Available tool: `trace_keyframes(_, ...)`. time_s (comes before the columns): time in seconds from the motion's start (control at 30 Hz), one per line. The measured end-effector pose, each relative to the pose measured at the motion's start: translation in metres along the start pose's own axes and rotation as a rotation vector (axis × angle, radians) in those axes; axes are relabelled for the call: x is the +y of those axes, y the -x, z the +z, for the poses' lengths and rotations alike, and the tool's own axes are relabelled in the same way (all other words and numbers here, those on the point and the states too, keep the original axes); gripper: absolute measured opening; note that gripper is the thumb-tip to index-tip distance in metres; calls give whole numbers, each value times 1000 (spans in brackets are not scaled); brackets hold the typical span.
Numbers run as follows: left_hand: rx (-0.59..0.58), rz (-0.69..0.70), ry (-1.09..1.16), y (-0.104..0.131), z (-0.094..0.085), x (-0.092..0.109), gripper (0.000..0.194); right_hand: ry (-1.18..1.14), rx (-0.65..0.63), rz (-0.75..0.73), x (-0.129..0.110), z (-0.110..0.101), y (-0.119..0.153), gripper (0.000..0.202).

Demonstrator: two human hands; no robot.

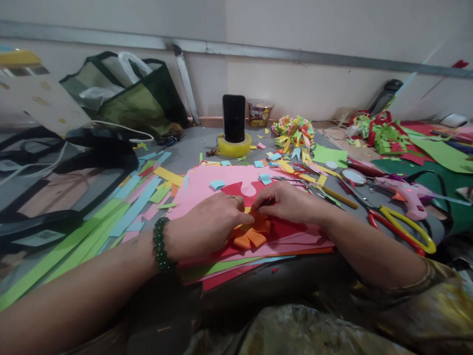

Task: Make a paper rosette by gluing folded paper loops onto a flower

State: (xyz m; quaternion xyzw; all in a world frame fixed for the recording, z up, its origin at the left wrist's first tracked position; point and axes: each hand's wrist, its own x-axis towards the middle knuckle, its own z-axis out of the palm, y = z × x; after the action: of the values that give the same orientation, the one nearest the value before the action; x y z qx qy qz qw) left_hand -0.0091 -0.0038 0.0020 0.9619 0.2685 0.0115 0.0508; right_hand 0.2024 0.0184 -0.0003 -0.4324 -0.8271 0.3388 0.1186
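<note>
An orange paper flower (pixel 253 235) with curled petals lies on red paper (pixel 291 230) atop a stack of coloured sheets (pixel 199 185). My left hand (pixel 218 217), with a ring and a green bead bracelet at the wrist, has its fingers bent closed at the flower's upper left edge. From the right, my right hand (pixel 279 202) pinches at the flower's top. The two hands nearly meet there, and their fingertips partly cover the flower. A pale pink round piece (pixel 248 190) shows on the red paper just beyond them.
Paper strips (pixel 136 202) cover the left side. Scissors (pixel 399 227), a pink glue gun (pixel 410 195) and a yellow pencil-like stick (pixel 340 197) lie at right. Behind stand a phone (pixel 234 118) on a yellow tape roll (pixel 234 146), a cup (pixel 260 113) and a paper-strip bundle (pixel 295 132).
</note>
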Motion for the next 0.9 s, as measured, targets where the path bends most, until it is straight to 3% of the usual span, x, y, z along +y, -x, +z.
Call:
trace_keyframes(0.3,-27,-16,0,-1,0,1,25,26,-2,-37,-2,2,1,21)
trace_keyframes(0.5,-85,-59,15,0,-5,3,26,212,126,-227,-2,-8,10,34)
trace_keyframes(0.9,-128,-166,106,3,-11,-2,20,583,-87,-399,-9,-5,11,34)
